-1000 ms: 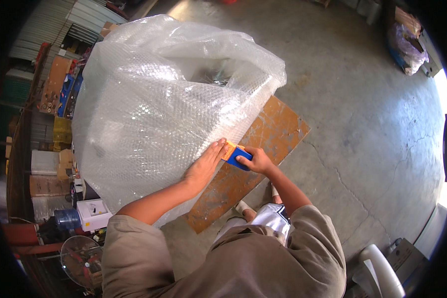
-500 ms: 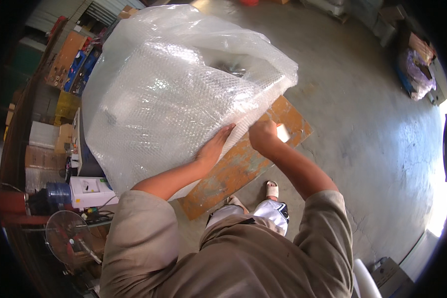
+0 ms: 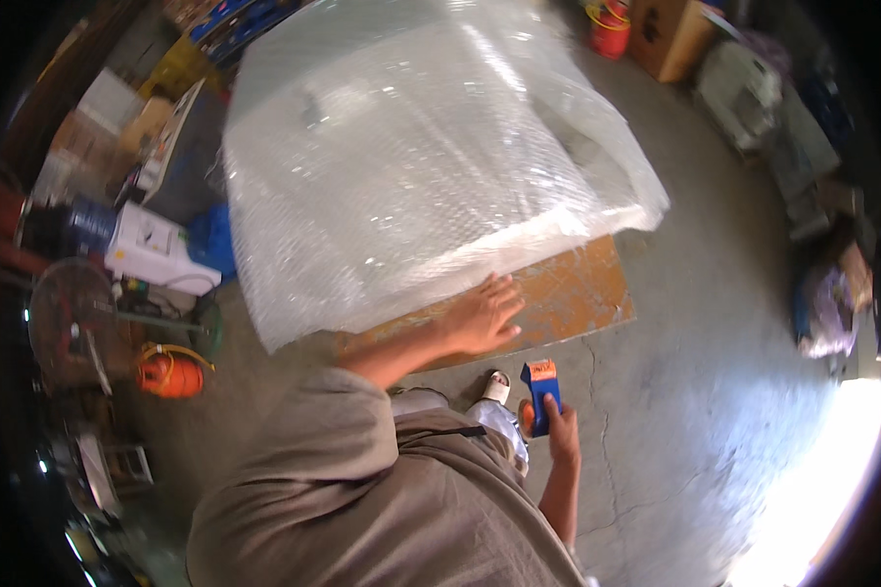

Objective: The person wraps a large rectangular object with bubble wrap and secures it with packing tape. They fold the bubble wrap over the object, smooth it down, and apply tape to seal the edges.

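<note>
A bubble wrap sheet is lying over a worn orange-brown board, looking translucent and wrinkled, its dimpled surface catching bright highlights and its near edge running along the board. Beside that edge, the left hand is hovering or resting, which I can't tell, its fingers slightly parted. Nearer the body, the right hand is gripping a tape dispenser, fingers closing around its blue body; orange is showing at its top end and on a round part at its side. Farther out, a cardboard box is standing beside a red bucket, their contents hiding from view. A bluish water bottle is lying at left, beside a white appliance.
</note>
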### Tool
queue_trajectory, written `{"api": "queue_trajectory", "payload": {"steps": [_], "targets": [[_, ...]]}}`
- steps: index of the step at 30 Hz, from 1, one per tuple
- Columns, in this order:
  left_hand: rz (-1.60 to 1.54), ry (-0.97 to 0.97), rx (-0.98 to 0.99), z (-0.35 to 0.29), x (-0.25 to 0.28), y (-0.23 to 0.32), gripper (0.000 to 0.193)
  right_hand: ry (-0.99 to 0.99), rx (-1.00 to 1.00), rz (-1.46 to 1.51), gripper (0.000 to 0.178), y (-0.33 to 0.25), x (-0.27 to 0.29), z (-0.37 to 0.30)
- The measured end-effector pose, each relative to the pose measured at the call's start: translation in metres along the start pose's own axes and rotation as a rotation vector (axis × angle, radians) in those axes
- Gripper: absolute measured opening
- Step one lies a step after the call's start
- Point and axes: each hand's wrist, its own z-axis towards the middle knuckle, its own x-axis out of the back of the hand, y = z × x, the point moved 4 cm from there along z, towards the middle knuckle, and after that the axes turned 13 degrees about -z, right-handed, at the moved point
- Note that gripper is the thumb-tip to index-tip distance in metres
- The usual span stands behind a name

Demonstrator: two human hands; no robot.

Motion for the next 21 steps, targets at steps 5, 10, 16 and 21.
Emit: {"api": "queue_trajectory", "payload": {"steps": [5, 10, 16, 21], "targets": [[-0.103, 1.088, 0.161, -0.191, 0.095, 0.053, 0.029, -0.124, 0.112, 0.081, 0.055, -0.036, -0.071, -0.026], [-0.138, 1.581, 0.494, -0.319, 0.157, 0.019, 0.052, -0.141, 0.281, -0.147, 0.053, -0.108, -0.121, -0.016], [-1.030, 1.528, 0.478, -0.316, 0.134, -0.056, 0.037, 0.050, 0.465, -0.159, 0.051, -0.161, -0.165, -0.012], [-1.219, 1.517, 0.460, -0.321, 0.076, -0.120, 0.028, 0.127, 0.449, 0.060, 0.050, -0.184, -0.197, -0.046]]}}
